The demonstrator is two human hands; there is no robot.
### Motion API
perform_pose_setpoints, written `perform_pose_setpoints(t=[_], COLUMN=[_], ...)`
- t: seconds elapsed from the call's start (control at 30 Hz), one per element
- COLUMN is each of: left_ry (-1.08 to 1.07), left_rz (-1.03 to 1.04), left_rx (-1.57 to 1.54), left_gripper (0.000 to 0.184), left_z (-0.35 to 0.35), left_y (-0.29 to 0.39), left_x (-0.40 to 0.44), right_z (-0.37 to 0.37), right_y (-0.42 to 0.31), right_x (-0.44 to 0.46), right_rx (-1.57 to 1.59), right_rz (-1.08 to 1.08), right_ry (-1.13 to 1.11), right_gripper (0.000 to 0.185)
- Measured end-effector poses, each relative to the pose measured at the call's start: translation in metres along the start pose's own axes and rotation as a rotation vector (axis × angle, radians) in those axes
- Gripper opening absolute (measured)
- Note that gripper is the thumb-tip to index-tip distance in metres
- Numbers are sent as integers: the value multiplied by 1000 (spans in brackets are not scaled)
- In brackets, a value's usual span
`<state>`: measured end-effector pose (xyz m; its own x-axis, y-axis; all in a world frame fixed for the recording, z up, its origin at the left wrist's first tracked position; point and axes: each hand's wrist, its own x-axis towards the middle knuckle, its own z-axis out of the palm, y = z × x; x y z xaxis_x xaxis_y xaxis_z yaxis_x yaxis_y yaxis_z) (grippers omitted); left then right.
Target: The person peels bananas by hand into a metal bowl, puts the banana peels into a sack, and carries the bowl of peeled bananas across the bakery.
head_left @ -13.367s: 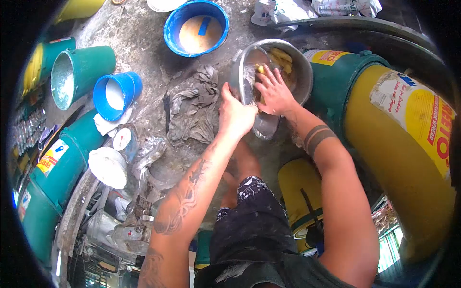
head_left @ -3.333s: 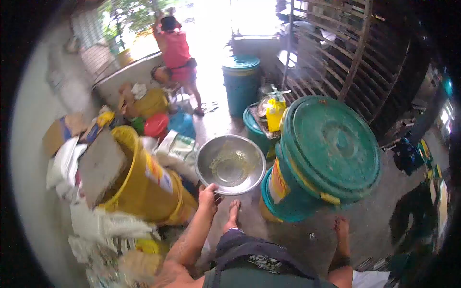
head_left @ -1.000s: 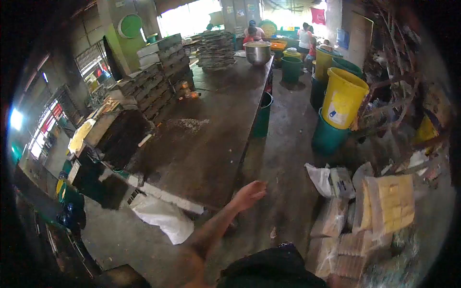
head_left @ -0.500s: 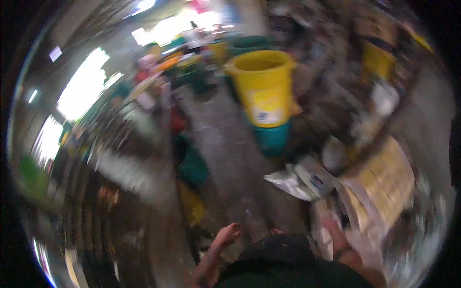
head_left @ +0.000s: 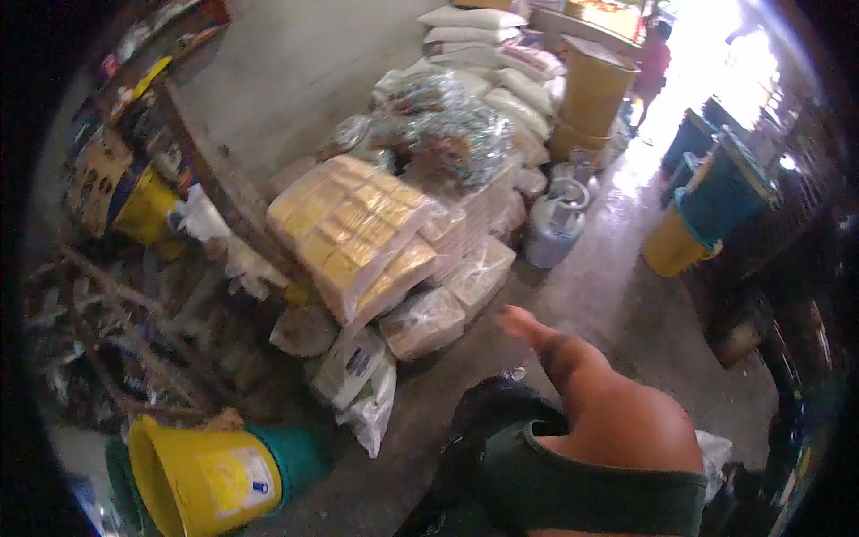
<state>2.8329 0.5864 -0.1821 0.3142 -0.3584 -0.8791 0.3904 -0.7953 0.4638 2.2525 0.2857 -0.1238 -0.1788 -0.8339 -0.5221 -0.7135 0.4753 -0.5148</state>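
My right hand (head_left: 516, 320) hangs out in front of my body, above the concrete floor. It looks empty, its fingers loosely extended, though they are small in view. Nearest to it are clear plastic-wrapped packs (head_left: 425, 322) on the floor, with a gap between them and the hand. A large wrapped bundle of yellowish packs (head_left: 358, 224) rests on top of that pile. Beyond the hand stands a grey gas cylinder (head_left: 555, 224). My left hand is out of view.
White sacks (head_left: 474, 36) are stacked along the wall. A yellow bucket (head_left: 215, 474) lies at lower left beside a scrap heap (head_left: 116, 331). Teal bins (head_left: 729, 179) and a yellow bin (head_left: 671, 242) stand at right. A person (head_left: 653, 67) is near the bright doorway.
My view has swung right, bringing the sacks, gas cylinder and doorway into sight. The yellow bucket has shifted to lower left of the view. My left hand has left the picture.
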Motion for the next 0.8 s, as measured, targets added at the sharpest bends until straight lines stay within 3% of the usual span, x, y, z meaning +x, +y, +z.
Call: perform_pose_setpoints(t=[0.07,0.13,0.27,0.37,0.43,0.47,0.5,0.57,0.6,0.63,0.67,0.77,0.8], left_ry=[-22,-38,-71,-198,-308,-232,-330,-454,-489,-468,-449,-167,-133], left_rz=[24,48,89,105,86,179,272,481,552,524,509,574,645], left_rx=[37,62,74,233,331,386,705,778,877,837,789,614,472], left_gripper=[35,35,36,32,29,28,30,40,43,44,45,41,41], left_z=[-16,-25,-23,15,51,95,104,116,115,103,86,32,-9], left_y=[29,63,107,123,134,148,152,152,161,157,156,163,134], left_x=[29,54,85,83,83,23,16,-22,-45,-48,-49,-84,-64], right_z=[-10,-12,23,82,124,133,141,162,168,173,173,148,162], right_y=[153,256,357,388,369,345,317,259,224,187,139,-45,-88], right_x=[-53,-131,-260,-265,-230,-200,-165,-88,-50,-18,10,27,38], right_rx=[-175,-178,-123,-137,-80,27,172,342,206,-245,-682,551,677], right_rz=[212,485,896,908,798,717,654,496,304,-92,-514,-34,-53], right_ry=[155,213,221,129,54,9,-24,-102,-170,-288,-215,-454,-520], right_gripper=[29,28,28,27,25,22,20,16,14,13,14,15,15])
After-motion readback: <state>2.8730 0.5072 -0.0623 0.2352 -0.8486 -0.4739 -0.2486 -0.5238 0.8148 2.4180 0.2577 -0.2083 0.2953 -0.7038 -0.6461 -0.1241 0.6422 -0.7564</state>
